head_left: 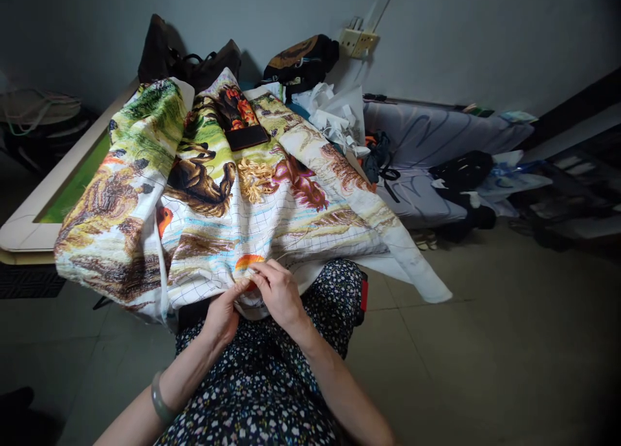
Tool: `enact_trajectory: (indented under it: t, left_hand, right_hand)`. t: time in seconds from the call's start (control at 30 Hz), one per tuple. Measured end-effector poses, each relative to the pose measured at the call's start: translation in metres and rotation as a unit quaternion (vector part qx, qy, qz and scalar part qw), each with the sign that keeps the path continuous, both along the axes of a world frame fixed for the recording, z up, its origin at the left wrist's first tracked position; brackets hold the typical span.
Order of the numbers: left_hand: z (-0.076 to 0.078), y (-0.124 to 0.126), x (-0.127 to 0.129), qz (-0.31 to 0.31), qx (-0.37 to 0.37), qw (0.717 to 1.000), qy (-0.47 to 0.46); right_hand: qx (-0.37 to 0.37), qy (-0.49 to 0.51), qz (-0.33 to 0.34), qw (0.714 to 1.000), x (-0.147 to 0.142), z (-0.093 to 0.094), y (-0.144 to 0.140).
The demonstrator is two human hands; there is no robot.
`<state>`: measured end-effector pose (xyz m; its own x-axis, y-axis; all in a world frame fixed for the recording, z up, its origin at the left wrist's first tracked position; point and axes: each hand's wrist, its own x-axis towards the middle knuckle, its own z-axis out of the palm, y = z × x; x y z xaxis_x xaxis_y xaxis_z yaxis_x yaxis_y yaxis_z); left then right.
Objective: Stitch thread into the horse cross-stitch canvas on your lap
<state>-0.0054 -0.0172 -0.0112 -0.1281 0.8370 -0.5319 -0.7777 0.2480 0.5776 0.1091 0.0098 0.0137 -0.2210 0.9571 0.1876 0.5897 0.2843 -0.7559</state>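
A large cross-stitch cloth (310, 232) with a printed grid and stitched horses drapes from the table down to my lap. My left hand (224, 313) pinches its near edge, thumb on top, beside an orange stitched patch (248, 262). Close against it, my right hand (281, 297) has its thumb and fingertips pressed together at the same patch. Whatever those right fingertips hold is too small to make out. Farther up the cloth lie a loose-looking tan yarn-like cluster (256, 179) and a dark, flat, phone-like rectangle (247, 137).
The cloth covers much of a table with a pale rim (29, 235) and green top. Dark bags (194, 61) and a black-and-brown bag (303, 61) stand along the wall, below a power socket (359, 43). A covered sofa (412, 148) with clothes and plastic bags is at right.
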Motion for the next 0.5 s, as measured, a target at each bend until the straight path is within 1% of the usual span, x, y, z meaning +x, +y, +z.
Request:
enact_trajectory:
  t: [0.07,0.13,0.2,0.27,0.33,0.37,0.4,0.43,0.47,0.5]
  left_hand:
    - [-0.003,-0.001,-0.001,0.005,0.007,1.0,0.002]
    - [-0.005,0.0,-0.001,0.011,0.013,1.0,0.004]
    - [-0.005,0.0,-0.001,0.012,0.018,1.0,0.006]
    - [-0.004,0.001,0.0,0.002,0.021,1.0,0.009]
    - [-0.002,0.001,0.0,-0.004,0.02,1.0,0.011]
    - [-0.002,0.001,0.0,-0.003,0.019,1.0,0.012]
    - [-0.001,0.001,0.0,0.002,0.017,1.0,0.012]
    - [-0.001,0.001,0.0,0.008,0.015,1.0,0.012]
    - [-0.001,0.001,-0.001,0.012,0.014,1.0,0.011]
    - [-0.001,0.001,-0.002,0.015,0.013,1.0,0.011]
  right_hand:
    - [0.01,-0.042,0.009,0.999,0.0,0.0,-0.001]
    - [0.022,-0.05,-0.004,0.998,-0.003,-0.002,-0.003]
    - [0.045,-0.026,-0.016,0.999,-0.009,-0.003,-0.004]
    - [0.073,0.038,-0.029,0.996,-0.012,0.003,-0.004]
    - [0.078,0.147,-0.049,0.985,-0.004,0.018,-0.001]
    - [0.068,0.218,-0.06,0.972,0.006,0.03,0.002]
    - [0.054,0.292,-0.069,0.952,0.021,0.044,0.004]
    - [0.039,0.367,-0.074,0.927,0.041,0.059,0.006]
    - [0.034,0.426,-0.069,0.902,0.064,0.075,0.007]
    - [0.045,0.465,-0.062,0.882,0.089,0.09,0.007]
